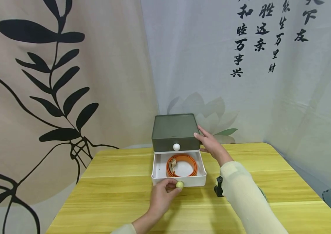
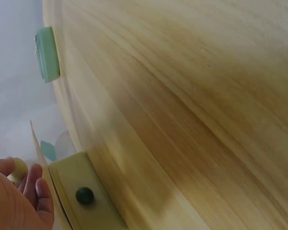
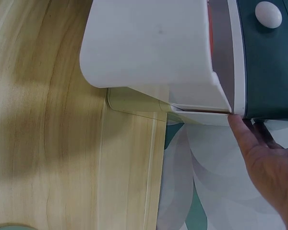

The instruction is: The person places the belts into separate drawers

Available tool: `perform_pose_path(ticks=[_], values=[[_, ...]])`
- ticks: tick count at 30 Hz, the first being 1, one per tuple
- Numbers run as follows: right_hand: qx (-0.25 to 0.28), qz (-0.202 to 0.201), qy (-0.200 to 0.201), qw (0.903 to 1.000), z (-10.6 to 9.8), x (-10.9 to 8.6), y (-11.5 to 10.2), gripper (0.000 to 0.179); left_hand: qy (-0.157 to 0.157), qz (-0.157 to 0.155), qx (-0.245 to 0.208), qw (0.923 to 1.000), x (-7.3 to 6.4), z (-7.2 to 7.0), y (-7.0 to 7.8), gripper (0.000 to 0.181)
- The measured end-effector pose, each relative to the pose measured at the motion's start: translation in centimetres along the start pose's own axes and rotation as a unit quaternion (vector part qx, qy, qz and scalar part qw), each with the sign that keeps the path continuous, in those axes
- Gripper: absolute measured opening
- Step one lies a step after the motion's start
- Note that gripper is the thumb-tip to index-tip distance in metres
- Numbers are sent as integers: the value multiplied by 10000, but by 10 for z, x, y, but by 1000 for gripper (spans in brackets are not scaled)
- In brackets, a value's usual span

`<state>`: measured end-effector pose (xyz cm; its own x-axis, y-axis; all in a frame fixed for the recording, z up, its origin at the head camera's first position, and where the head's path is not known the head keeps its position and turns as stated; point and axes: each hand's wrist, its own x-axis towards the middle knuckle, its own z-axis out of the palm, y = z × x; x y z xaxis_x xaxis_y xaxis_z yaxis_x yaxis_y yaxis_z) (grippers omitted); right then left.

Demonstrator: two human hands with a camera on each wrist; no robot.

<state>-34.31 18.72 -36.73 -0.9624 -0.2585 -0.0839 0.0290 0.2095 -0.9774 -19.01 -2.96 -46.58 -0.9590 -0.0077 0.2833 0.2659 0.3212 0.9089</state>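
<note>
A small drawer cabinet point(image 1: 175, 126) with a dark green top tier stands at the back of the table. Its white drawer point(image 1: 158, 165) is pulled out toward me, and a coiled orange belt point(image 1: 193, 162) with a gold-toned buckle lies inside. My left hand point(image 1: 163, 195) pinches the drawer's yellow-green knob point(image 1: 179, 184) between thumb and fingers. My right hand point(image 1: 210, 144) rests against the cabinet's right side, fingers extended, fingertips at the dark green tier point(image 3: 269, 62). Below the drawer, the left wrist view shows a yellow-green bottom tier point(image 2: 69, 177) with a dark green knob point(image 2: 85, 196).
A wooden table point(image 1: 118, 188) carries the cabinet, which stands near the back edge. A green rounded object point(image 2: 49, 55) lies on the right, mostly hidden by my right sleeve point(image 1: 247, 195) in the head view. Printed curtains point(image 1: 183, 48) hang behind and to the sides.
</note>
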Motion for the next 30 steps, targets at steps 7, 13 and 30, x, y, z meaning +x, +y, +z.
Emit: perform_pose_path(ticks=[7, 13, 30], values=[[-2, 10, 54, 10000, 1, 1, 0, 67, 15, -45, -36, 10000, 1, 0, 2, 21], [63, 16, 36, 10000, 1, 2, 0, 67, 60, -26, 37, 10000, 3, 1, 3, 19], [70, 58, 43, 9999, 1, 3, 0, 67, 172, 0, 155, 9997, 15, 3, 1, 18]])
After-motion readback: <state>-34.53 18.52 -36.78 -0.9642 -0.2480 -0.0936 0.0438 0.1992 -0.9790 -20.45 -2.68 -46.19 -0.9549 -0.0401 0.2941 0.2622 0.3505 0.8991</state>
